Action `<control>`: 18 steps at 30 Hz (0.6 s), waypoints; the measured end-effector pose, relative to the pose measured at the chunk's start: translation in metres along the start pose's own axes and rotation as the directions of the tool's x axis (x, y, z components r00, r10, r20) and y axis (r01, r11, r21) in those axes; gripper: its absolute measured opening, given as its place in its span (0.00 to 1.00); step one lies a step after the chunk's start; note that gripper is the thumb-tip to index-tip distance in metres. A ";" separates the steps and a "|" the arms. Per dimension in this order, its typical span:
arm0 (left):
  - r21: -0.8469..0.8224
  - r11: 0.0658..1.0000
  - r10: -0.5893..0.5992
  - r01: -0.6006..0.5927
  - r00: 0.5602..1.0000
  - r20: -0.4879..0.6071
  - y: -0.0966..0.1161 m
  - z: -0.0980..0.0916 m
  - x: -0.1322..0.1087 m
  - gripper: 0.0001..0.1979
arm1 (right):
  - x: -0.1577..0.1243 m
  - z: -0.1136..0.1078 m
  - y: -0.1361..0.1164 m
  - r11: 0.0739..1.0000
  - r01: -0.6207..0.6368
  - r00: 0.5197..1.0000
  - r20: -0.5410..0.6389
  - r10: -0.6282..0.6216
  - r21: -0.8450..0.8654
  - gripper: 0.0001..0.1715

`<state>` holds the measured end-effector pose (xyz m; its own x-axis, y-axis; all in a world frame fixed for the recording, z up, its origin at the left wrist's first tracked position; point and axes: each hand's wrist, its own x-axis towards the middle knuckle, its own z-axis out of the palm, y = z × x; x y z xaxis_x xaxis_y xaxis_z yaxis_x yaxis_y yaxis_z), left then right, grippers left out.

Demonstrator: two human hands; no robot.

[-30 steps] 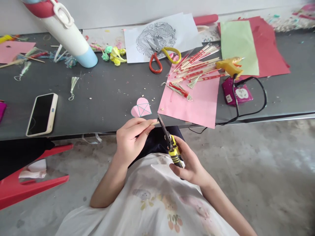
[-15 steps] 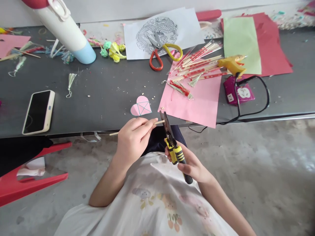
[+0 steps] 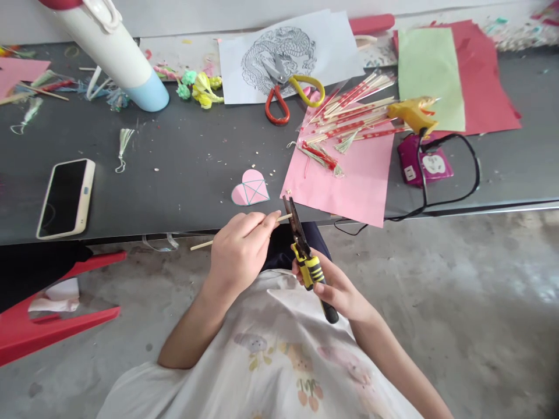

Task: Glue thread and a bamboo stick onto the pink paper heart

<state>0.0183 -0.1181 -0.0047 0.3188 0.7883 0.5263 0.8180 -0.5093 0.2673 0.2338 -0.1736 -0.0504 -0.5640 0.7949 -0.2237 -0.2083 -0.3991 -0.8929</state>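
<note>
My left hand (image 3: 241, 251) is closed around a thin wooden stick (image 3: 201, 245), which pokes out on both sides of it. The stick's right end lies at the jaws of the yellow-and-black pliers (image 3: 309, 262). Those pliers are gripped by my right hand (image 3: 336, 285), fingers wrapped about the handles. Whether the jaws bite the stick fully I cannot tell. Just beyond my left hand, a pink paper heart (image 3: 251, 189) with green lines lies on the dark table (image 3: 183, 186). Past the jaws, a pink sheet (image 3: 345, 195) overhangs the table's front edge.
Wrapped sticks (image 3: 349, 119) and a yellow glue gun (image 3: 413, 113) lie on the right, by a purple box (image 3: 423, 160) with a black cable. Scissors (image 3: 279, 87) rest on a dragon drawing (image 3: 332, 52). A phone (image 3: 65, 198) and a bottle (image 3: 113, 55) are left.
The stick's left end sticks out a little further from my left hand. The pliers' handles look slightly closer together. Both hands stay in nearly the same place.
</note>
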 end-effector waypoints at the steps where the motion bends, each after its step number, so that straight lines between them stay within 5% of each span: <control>1: 0.010 1.000 0.001 -0.001 1.000 0.011 0.000 0.000 0.000 0.10 | 0.000 0.000 -0.001 1.000 -0.007 1.000 -0.002 0.007 -0.009 0.34; 10: 0.010 1.000 -0.017 0.016 0.993 0.117 -0.002 0.004 -0.006 0.09 | -0.003 0.004 -0.004 0.993 -0.086 0.996 -0.002 0.086 -0.083 0.25; 18: -0.208 0.973 -0.065 0.104 0.980 0.187 -0.010 0.008 -0.011 0.10 | -0.007 0.001 -0.003 0.988 -0.103 0.994 0.028 0.107 -0.111 0.26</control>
<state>0.0103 -0.1192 -0.0198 0.3492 0.8702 0.3477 0.7290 -0.4854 0.4827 0.2378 -0.1780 -0.0457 -0.6049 0.7349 -0.3067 -0.0593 -0.4256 -0.9030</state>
